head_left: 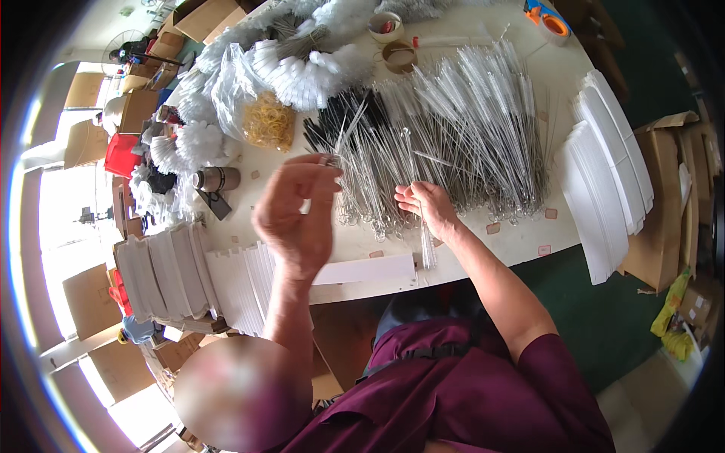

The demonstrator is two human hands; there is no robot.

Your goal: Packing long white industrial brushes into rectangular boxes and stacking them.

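My left hand (298,215) is raised over the near part of the table. Its thumb and fingers pinch together at a small shiny bit, too small to name. To its right, my right hand (432,210) closes round a few thin wire brushes (428,253), their pale bristled ends hanging below the palm and wire loops sticking up above. Just beyond both hands lies a wide pile of wire brushes (476,128) with clear-white bristles, loops toward me. Black-bristled brushes (351,113) lie at its left side.
A clear bag of yellow rubber bands (268,122) sits left of the pile, near bundled white brushes (302,75). Tape rolls (399,57) and a tape dispenser (550,23) stand at the back. Folded white card stacks (593,204) flank the right; others (162,275) and a flask (216,179) are left.
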